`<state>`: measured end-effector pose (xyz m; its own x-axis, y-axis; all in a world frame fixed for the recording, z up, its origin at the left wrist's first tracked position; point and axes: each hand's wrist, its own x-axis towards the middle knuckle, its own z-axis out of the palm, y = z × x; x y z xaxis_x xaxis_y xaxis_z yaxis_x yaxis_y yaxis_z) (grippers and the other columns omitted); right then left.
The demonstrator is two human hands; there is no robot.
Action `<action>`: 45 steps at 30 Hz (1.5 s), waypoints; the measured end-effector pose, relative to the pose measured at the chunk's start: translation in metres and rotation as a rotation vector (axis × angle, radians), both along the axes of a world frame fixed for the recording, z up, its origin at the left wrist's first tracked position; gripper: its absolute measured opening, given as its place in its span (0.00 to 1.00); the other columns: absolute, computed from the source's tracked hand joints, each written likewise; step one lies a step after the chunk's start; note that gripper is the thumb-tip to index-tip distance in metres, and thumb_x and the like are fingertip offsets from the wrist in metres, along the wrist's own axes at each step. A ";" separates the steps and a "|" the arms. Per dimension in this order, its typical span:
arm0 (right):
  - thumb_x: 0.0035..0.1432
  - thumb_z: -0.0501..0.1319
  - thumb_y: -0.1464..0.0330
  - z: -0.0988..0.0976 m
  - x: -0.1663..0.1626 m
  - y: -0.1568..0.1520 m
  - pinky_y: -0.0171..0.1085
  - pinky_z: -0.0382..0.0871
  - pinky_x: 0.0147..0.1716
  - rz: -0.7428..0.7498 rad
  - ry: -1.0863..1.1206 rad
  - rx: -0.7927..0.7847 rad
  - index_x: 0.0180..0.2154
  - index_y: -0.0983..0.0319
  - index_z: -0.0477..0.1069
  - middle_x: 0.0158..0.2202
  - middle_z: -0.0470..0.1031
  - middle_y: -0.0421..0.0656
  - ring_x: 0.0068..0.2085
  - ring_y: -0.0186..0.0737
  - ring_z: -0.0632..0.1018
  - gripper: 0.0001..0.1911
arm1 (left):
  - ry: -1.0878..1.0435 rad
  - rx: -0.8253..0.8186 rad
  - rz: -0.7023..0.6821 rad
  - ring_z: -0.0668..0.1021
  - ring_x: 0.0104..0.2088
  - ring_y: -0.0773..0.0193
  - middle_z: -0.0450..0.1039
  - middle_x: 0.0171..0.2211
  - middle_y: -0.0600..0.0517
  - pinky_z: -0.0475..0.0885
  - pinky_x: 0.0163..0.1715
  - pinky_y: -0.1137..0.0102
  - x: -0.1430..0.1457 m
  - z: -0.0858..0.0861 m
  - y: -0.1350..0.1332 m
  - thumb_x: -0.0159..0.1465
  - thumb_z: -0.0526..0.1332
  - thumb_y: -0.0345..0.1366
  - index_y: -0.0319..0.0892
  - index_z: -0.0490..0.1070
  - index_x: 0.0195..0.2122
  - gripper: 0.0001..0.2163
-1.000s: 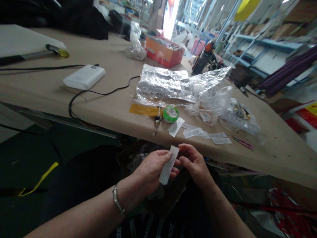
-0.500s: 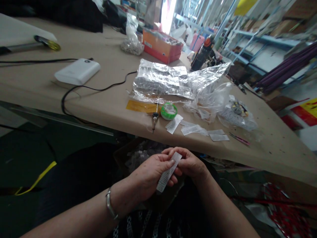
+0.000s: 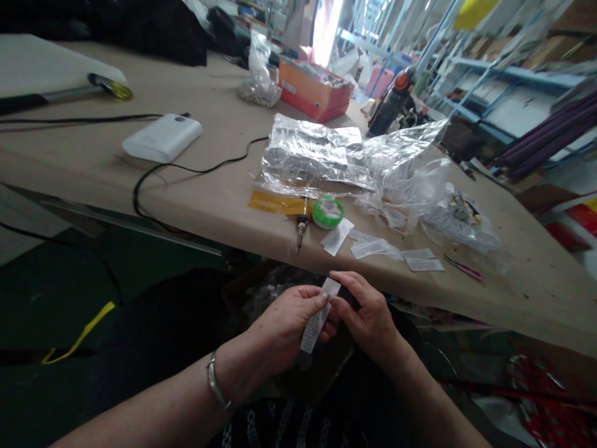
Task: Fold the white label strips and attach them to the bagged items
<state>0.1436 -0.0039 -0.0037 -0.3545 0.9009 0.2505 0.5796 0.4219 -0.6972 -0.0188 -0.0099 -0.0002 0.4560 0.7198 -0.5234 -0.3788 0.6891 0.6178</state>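
Note:
A narrow white label strip point(image 3: 315, 328) with small printed text is pinched in my left hand point(image 3: 289, 317), the thumb lying across its front. My right hand point(image 3: 368, 311) is beside the strip's upper end, with thumb and forefinger spread apart. Its thumb tip is close to the strip's edge; whether they touch I cannot tell. Both hands are over my lap, below the table edge. On the table in front lie more white label strips point(image 3: 336, 236), a green-rimmed round tin point(image 3: 328, 212) and a thin soldering iron point(image 3: 301, 233) with its tip toward me.
Crumpled silver foil bags point(image 3: 317, 155) and a clear bag of small parts point(image 3: 461, 218) cover the table's middle. Pink tweezers point(image 3: 464, 267) lie at right. A white power bank point(image 3: 163, 138) with a black cable point(image 3: 205, 167) is at left. Behind stands an orange box point(image 3: 314, 93).
My right hand's fingers have moved apart and away from the strip, where they were bunched against my left hand. My left hand still pinches the strip. The whole view has shifted slightly.

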 end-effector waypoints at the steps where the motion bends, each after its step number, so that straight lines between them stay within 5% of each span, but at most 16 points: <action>1: 0.58 0.57 0.67 0.000 -0.002 0.000 0.43 0.67 0.49 -0.001 -0.024 0.018 0.50 0.60 0.67 0.47 0.71 0.48 0.49 0.43 0.72 0.17 | 0.007 -0.001 0.002 0.72 0.18 0.72 0.71 0.23 0.51 0.65 0.18 0.77 0.000 -0.001 0.000 0.56 0.63 0.37 0.35 0.71 0.29 0.09; 12: 0.60 0.55 0.67 -0.005 -0.011 0.001 0.40 0.70 0.46 0.004 0.006 -0.007 0.48 0.60 0.69 0.44 0.74 0.46 0.45 0.41 0.75 0.14 | 0.000 0.018 0.021 0.73 0.19 0.71 0.72 0.23 0.51 0.65 0.20 0.76 -0.004 -0.007 0.000 0.56 0.62 0.37 0.36 0.71 0.29 0.08; 16: 0.59 0.56 0.66 -0.008 -0.014 0.000 0.37 0.70 0.43 -0.076 0.143 -0.156 0.48 0.60 0.68 0.41 0.75 0.44 0.41 0.39 0.76 0.15 | -0.007 0.018 0.029 0.72 0.19 0.71 0.71 0.23 0.51 0.65 0.19 0.76 -0.006 -0.006 0.001 0.57 0.62 0.37 0.36 0.70 0.30 0.08; 21: 0.55 0.60 0.64 -0.005 -0.022 0.005 0.31 0.67 0.27 -0.155 0.353 -0.401 0.30 0.63 0.69 0.25 0.71 0.38 0.26 0.31 0.71 0.08 | -0.011 0.035 -0.004 0.72 0.19 0.72 0.71 0.24 0.51 0.65 0.21 0.76 -0.007 -0.007 -0.001 0.59 0.59 0.36 0.36 0.70 0.29 0.07; 25: 0.54 0.60 0.65 -0.002 -0.024 0.012 0.30 0.65 0.25 -0.139 0.382 -0.489 0.28 0.63 0.69 0.22 0.68 0.36 0.23 0.30 0.69 0.08 | -0.041 0.031 -0.070 0.73 0.20 0.70 0.71 0.23 0.50 0.66 0.22 0.75 -0.009 -0.010 -0.002 0.58 0.60 0.36 0.36 0.70 0.29 0.08; 28: 0.55 0.59 0.63 -0.007 -0.024 0.013 0.32 0.70 0.31 -0.112 0.458 -0.438 0.36 0.62 0.69 0.28 0.72 0.38 0.28 0.32 0.73 0.09 | -0.054 -0.005 -0.034 0.73 0.20 0.69 0.70 0.22 0.52 0.68 0.22 0.73 -0.013 -0.010 0.001 0.59 0.59 0.35 0.36 0.70 0.31 0.06; 30: 0.55 0.60 0.61 -0.014 -0.024 0.009 0.37 0.72 0.40 -0.077 0.506 -0.367 0.48 0.60 0.65 0.40 0.73 0.43 0.38 0.37 0.76 0.20 | -0.074 -0.057 0.022 0.73 0.20 0.68 0.69 0.22 0.53 0.69 0.23 0.72 -0.016 -0.009 0.005 0.60 0.58 0.33 0.37 0.70 0.35 0.05; 34: 0.48 0.66 0.62 -0.031 -0.022 -0.012 0.48 0.65 0.53 0.004 0.355 -0.241 0.62 0.55 0.45 0.58 0.60 0.49 0.55 0.47 0.68 0.44 | -0.145 -0.114 0.107 0.72 0.20 0.70 0.69 0.22 0.53 0.70 0.24 0.72 -0.020 -0.008 0.012 0.61 0.56 0.30 0.36 0.69 0.37 0.06; 39: 0.43 0.69 0.64 -0.050 -0.026 -0.037 0.53 0.58 0.58 -0.003 0.134 -0.107 0.64 0.55 0.35 0.63 0.53 0.50 0.62 0.52 0.59 0.55 | -0.164 -0.130 0.109 0.72 0.21 0.70 0.69 0.23 0.53 0.70 0.23 0.73 -0.017 -0.011 0.012 0.62 0.54 0.29 0.36 0.69 0.36 0.05; 45: 0.47 0.66 0.68 -0.055 -0.030 -0.038 0.49 0.64 0.55 -0.027 0.140 -0.021 0.64 0.56 0.34 0.61 0.58 0.50 0.59 0.49 0.64 0.52 | -0.174 -0.103 0.097 0.72 0.20 0.70 0.69 0.22 0.53 0.69 0.22 0.73 -0.010 -0.009 0.008 0.62 0.53 0.28 0.36 0.69 0.32 0.06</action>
<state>0.1133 -0.0419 -0.0585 -0.2924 0.9153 0.2771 0.4868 0.3919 -0.7806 -0.0289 -0.0022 -0.0093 0.4770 0.7113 -0.5162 -0.5409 0.7005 0.4655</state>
